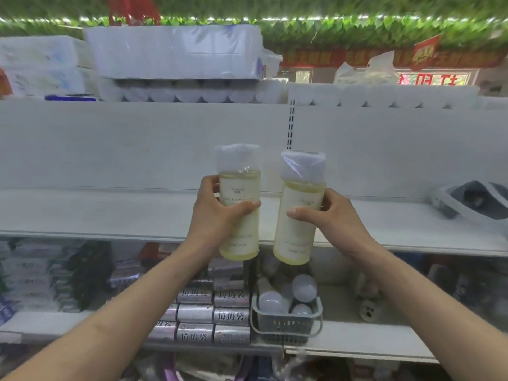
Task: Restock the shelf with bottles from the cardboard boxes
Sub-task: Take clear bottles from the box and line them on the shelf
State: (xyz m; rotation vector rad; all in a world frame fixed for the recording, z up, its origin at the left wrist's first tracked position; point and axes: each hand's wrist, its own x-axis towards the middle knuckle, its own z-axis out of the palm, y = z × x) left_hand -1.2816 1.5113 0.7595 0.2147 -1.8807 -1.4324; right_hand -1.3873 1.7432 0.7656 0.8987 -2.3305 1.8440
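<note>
A shop aisle of white-painted metal shelving fills the view. Nearest, on the lower board, lie stacked silvery foil-wrapped rolls (195, 314) beside a grey slotted plastic basket (286, 325) of round frosted bulbs (270, 301).

Above these, two bare forearms reach up. The left hand (217, 215) grips a straight-sided clear bottle (239, 188) of pale yellow liquid, thumb laid across the cream label and fingers curled round the far side. The right hand (330, 215) grips a second bottle (298, 237) of the same kind, thumb pressed flat on the front, fingers wrapped round its right side. Both caps are white under crinkled clear film. The bottles are held close together but apart, in the air before the front edge of the middle shelf (110, 213), their bases lower than that edge (the right one leans slightly).

On that smooth board, far right, lies a grey thing in a clear bag (472, 199). Higher up sit plastic-wrapped packs of white paper rolls (176, 50), then blurred green leaves (357, 31).
</note>
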